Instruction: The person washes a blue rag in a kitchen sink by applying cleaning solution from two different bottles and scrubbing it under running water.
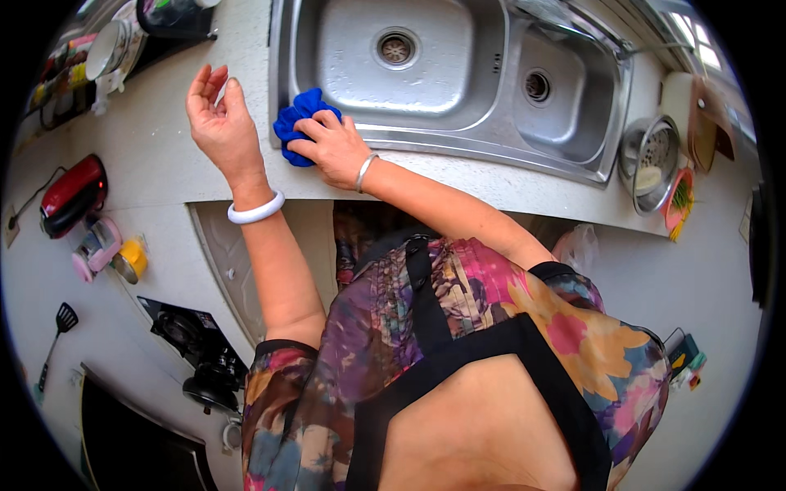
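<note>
My right hand point(334, 147), a silver bangle at its wrist, presses a crumpled blue cloth point(302, 113) onto the near left corner of the stainless steel sink's rim point(424, 138). Its fingers are bent into the cloth. Left of the sink, above the white speckled countertop point(150, 147), my left hand point(224, 129) holds nothing; its fingers are loosely curled and the palm is turned partly up. A white bangle point(256, 208) circles that forearm. Water drops dot the large basin point(399, 92), and a smaller basin point(549, 113) lies to its right.
A black dish rack point(175, 21) and stacked bowls point(107, 49) stand at the upper left. A red appliance point(73, 195) and a gas hob point(190, 337) are farther left. Right of the sink are a metal colander point(651, 162), a pink basket point(678, 196) and cutting boards point(700, 123).
</note>
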`<state>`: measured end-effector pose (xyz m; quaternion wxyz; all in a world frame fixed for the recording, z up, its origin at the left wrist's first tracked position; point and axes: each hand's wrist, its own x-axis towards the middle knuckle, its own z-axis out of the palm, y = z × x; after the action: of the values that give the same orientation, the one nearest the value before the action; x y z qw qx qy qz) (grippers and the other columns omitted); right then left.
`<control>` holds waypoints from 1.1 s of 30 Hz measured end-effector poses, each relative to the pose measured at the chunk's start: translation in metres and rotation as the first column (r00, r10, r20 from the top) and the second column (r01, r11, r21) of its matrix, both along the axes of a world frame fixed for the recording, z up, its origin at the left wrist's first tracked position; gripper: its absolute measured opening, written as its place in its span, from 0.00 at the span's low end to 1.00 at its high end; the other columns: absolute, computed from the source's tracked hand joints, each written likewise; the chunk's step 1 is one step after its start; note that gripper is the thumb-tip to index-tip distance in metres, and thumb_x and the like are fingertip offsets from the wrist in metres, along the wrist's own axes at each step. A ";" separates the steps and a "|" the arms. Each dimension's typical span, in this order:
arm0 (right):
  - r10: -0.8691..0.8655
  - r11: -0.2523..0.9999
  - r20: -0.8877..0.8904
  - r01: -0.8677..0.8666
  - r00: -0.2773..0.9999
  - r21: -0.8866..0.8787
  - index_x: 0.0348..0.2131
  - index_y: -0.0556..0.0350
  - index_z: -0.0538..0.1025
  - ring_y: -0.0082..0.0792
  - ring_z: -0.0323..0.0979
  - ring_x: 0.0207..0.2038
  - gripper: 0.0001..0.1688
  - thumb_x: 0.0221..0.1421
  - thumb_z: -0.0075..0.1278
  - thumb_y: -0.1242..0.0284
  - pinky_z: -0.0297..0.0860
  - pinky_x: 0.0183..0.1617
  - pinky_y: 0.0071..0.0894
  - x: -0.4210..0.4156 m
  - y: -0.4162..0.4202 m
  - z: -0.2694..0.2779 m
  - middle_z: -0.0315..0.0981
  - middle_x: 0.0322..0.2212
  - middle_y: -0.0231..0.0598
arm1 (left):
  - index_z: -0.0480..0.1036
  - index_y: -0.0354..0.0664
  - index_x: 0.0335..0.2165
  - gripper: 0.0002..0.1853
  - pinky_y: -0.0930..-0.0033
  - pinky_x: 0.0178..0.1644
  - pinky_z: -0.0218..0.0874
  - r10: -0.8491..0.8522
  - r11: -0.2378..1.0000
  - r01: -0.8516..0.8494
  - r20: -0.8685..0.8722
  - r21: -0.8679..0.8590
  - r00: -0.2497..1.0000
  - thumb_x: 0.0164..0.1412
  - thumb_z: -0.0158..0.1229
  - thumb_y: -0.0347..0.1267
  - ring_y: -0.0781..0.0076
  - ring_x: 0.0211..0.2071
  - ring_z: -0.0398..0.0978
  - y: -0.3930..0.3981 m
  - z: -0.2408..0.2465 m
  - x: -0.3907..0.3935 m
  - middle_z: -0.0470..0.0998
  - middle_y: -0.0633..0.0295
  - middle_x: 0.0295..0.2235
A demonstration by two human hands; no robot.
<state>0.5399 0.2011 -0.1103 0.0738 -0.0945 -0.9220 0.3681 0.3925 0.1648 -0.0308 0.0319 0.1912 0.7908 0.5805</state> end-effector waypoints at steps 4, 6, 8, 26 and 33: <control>0.012 0.997 -0.018 -0.010 1.000 0.080 0.35 0.37 0.73 0.40 0.58 0.50 0.19 0.40 0.50 0.78 0.57 0.44 0.44 0.067 0.039 -0.008 0.63 0.47 0.26 | 0.66 0.30 0.47 0.17 0.73 0.48 0.64 -0.032 0.998 0.027 0.082 0.063 0.996 0.59 0.52 0.22 0.72 0.43 0.72 0.009 -0.009 0.023 0.74 0.54 0.40; 0.026 0.997 -0.029 -0.024 0.999 0.073 0.32 0.38 0.73 0.39 0.58 0.51 0.17 0.39 0.50 0.79 0.56 0.47 0.43 0.106 0.061 -0.013 0.63 0.46 0.25 | 0.66 0.30 0.47 0.17 0.73 0.49 0.64 -0.063 0.997 0.056 0.128 0.054 0.990 0.59 0.52 0.22 0.72 0.43 0.72 0.016 -0.013 0.035 0.74 0.54 0.40; 0.002 0.996 0.010 -0.003 1.000 0.089 0.30 0.38 0.73 0.39 0.57 0.52 0.16 0.38 0.51 0.79 0.56 0.47 0.43 0.142 0.077 -0.011 0.63 0.47 0.24 | 0.66 0.30 0.47 0.16 0.74 0.49 0.63 -0.093 0.994 0.083 0.164 0.065 0.982 0.59 0.52 0.22 0.73 0.43 0.72 0.021 -0.014 0.049 0.74 0.55 0.40; -0.817 0.504 0.015 0.702 0.576 0.504 0.28 0.44 0.76 0.46 0.62 0.46 0.14 0.36 0.51 0.79 0.63 0.48 0.45 0.365 0.208 -0.024 0.68 0.41 0.36 | 0.68 0.32 0.47 0.15 0.75 0.47 0.63 -0.368 0.925 0.379 0.284 0.018 0.885 0.60 0.52 0.23 0.75 0.41 0.72 0.056 -0.049 0.077 0.75 0.57 0.38; -0.732 0.665 0.384 0.464 0.564 0.586 0.34 0.45 0.77 0.45 0.61 0.47 0.13 0.43 0.53 0.69 0.61 0.44 0.50 0.288 0.171 -0.023 0.67 0.40 0.38 | 0.70 0.32 0.44 0.13 0.77 0.45 0.65 -0.328 0.944 0.322 0.302 0.070 0.895 0.59 0.53 0.22 0.76 0.39 0.73 0.045 -0.061 0.068 0.76 0.59 0.37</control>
<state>0.8283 0.3717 -0.1336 -0.0748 -0.5010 -0.8600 0.0622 0.4608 0.2098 -0.0917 0.2503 0.2273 0.7275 0.5970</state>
